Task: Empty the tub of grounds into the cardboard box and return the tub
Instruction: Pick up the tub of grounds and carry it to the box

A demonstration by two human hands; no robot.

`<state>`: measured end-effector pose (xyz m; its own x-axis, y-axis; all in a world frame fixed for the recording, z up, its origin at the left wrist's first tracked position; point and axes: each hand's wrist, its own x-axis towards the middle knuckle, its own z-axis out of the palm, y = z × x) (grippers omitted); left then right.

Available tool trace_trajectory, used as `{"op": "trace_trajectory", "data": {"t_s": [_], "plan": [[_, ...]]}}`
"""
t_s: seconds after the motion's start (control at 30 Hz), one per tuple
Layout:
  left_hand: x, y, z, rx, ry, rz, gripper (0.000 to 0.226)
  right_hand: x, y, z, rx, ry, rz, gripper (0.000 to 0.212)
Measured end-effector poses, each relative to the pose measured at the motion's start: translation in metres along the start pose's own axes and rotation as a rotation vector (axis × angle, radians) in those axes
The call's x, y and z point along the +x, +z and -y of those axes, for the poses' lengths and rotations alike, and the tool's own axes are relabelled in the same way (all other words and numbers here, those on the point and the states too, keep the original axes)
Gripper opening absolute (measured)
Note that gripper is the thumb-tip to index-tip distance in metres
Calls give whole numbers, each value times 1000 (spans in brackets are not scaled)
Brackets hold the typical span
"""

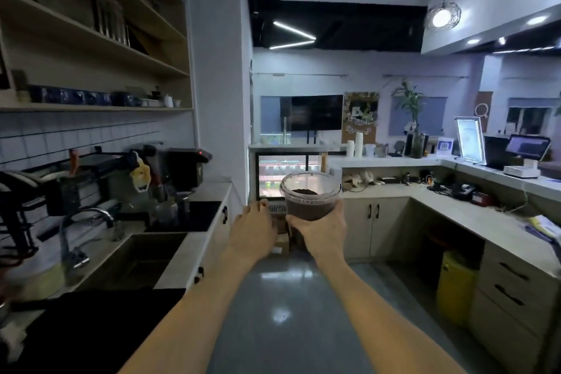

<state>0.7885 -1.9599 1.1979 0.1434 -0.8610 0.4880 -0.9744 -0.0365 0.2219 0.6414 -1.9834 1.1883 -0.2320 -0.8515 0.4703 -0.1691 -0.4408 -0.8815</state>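
Standing along the left side is a pale stone-look counter (194, 240) with a dark recessed steel sink (136, 261) and a curved chrome tap (88, 215), and behind them a black coffee machine (185, 167) against the white tiled wall. Open wooden shelves (91, 48) run above. On the right, an L-shaped beige counter with cupboards (455, 215) carries cables, a small screen and a till display (528, 147); a yellow bin (455, 285) sits in the gap beneath it. A glass-fronted display fridge (285, 167) closes the far end of the grey polished floor (288, 313).

Between the two forearms, low at the fridge's foot, lies a brown cardboard box (280, 241), mostly hidden by both hands (only a corner and a pale label show). Shelf contents are dim and blurred and cannot be identified. The left hand's fingertips are turned away from the camera.

The right hand (324, 231) is wrapped round the lower wall of a clear round plastic tub of dark coffee grounds (309, 197), thumb on its right side, fingers under the left. The tub is held upright in the air above the box, lidless, roughly half full. The left hand (252, 228) reaches forward just beside the tub, fingers loosely bent, gripping nothing visible; whether it touches the box cannot be told.
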Motion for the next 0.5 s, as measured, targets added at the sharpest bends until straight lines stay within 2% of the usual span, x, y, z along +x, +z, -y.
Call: {"op": "trace_trajectory", "data": {"t_s": [0.27, 0.5], "plan": [[148, 106, 8, -54, 31, 46, 47, 144, 62, -104, 25, 25, -11, 94], [306, 178, 7, -63, 20, -5, 52, 297, 119, -164, 23, 49, 1, 99]]}}
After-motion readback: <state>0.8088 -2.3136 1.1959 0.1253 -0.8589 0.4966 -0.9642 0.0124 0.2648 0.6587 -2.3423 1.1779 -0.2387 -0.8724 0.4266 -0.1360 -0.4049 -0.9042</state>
